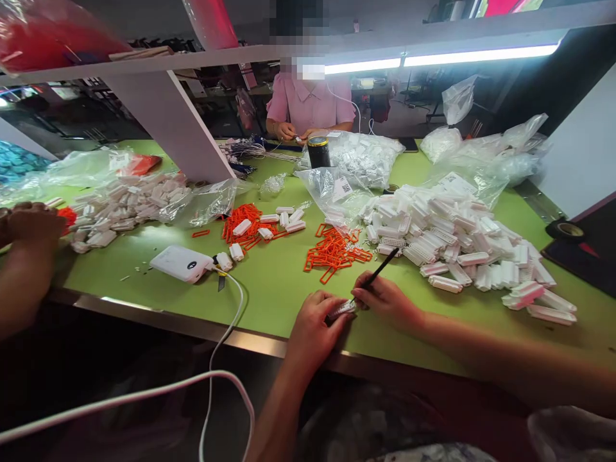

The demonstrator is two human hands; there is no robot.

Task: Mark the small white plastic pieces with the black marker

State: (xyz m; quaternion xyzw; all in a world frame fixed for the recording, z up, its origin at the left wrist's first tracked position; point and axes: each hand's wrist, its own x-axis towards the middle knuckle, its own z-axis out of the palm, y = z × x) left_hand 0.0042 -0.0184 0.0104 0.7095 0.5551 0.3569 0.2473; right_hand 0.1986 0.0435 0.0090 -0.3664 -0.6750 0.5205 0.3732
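Near the front edge of the green table (269, 282), my left hand (315, 324) is closed on a white plastic connector housing (342, 309). My right hand (385, 300) grips a thin black pen-like tool (381, 268), its lower tip at the housing. Just beyond my hands lies a heap of orange rectangular plastic frames (332, 253), with small white bits beside it. To the right spreads a large pile of white connector housings (447, 231). My fingers partly cover the held housing.
A white power bank (181, 263) with a white cable (238, 301) lies left of my hands. A black can (318, 153) stands by filled plastic bags (366, 157). Across the table sits a person in pink (310, 102). Another person's hand (33, 224) is at far left.
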